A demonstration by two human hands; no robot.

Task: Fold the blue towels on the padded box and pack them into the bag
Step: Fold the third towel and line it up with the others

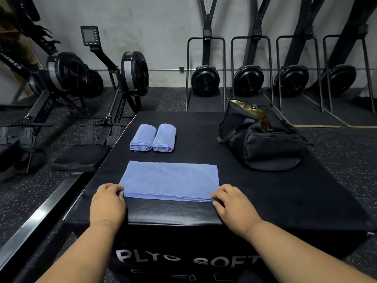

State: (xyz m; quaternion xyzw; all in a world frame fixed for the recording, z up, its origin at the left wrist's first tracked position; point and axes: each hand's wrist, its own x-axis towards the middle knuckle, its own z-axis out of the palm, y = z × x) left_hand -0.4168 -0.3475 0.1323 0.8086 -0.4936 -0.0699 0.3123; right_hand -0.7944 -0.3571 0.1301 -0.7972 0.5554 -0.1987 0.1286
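A blue towel lies flat on the black padded box, folded into a wide rectangle with its layered edges toward me. My left hand pinches its near left corner. My right hand pinches its near right corner. Two folded blue towels sit side by side farther back on the box. The black bag stands at the box's right rear, its top unzipped and showing a tan lining.
Two rowing machines stand on the floor to the left, with a rail running along the box's left side. Several ski machines with round black fans line the back wall. A black pad lies left of the box.
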